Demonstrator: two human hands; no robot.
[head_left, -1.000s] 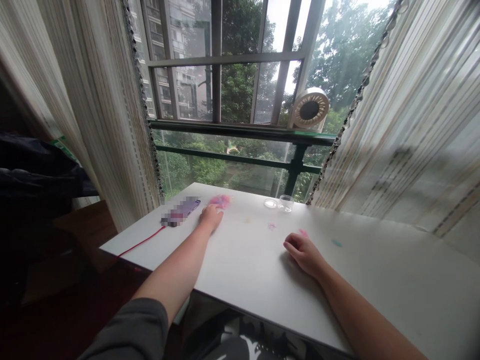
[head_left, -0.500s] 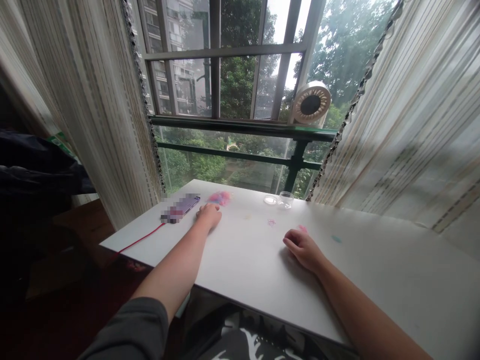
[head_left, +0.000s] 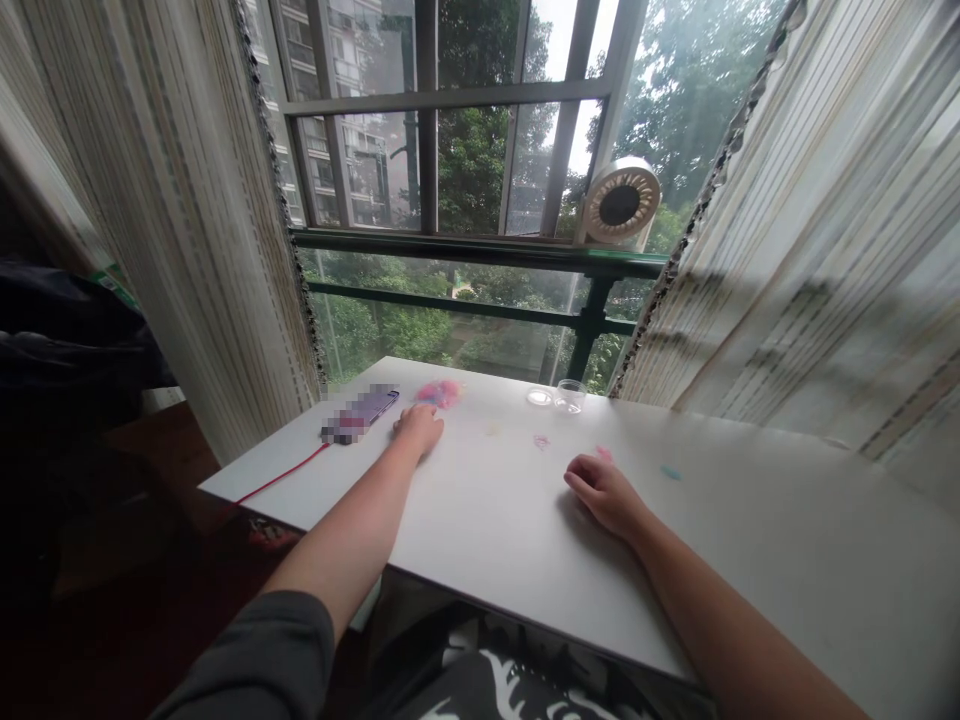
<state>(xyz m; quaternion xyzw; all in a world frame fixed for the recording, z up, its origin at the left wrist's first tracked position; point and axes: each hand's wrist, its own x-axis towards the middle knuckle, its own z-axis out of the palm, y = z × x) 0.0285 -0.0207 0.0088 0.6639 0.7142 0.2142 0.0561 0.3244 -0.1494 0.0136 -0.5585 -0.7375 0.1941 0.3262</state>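
My left hand (head_left: 420, 430) rests palm down at the near edge of a loose pile of tiny pink, yellow and blue pieces (head_left: 440, 394), possibly small rubber bands. Its fingers are bent and slightly apart, touching or nearly touching the pile, and nothing shows in them. My right hand (head_left: 604, 490) lies on its side on the white table (head_left: 487, 520), fingers curled in, with no object visible. Just beyond it is a small pink cluster (head_left: 604, 454). Between the hands lie a pinkish-purple cluster (head_left: 541, 441) and a faint yellow one (head_left: 492, 430). A teal cluster (head_left: 670, 472) sits farther right.
A clear round cup (head_left: 571, 397) stands at the table's back edge beside a clear lid (head_left: 539, 397). Left of my left hand lies a purple phone (head_left: 367, 412), partly blurred, with a red cable (head_left: 281, 474). A round fan (head_left: 622, 203) stands by the window rail.
The view has shifted very slightly. Both hands stay nearly in place, the left at the pile and the right resting on the table.
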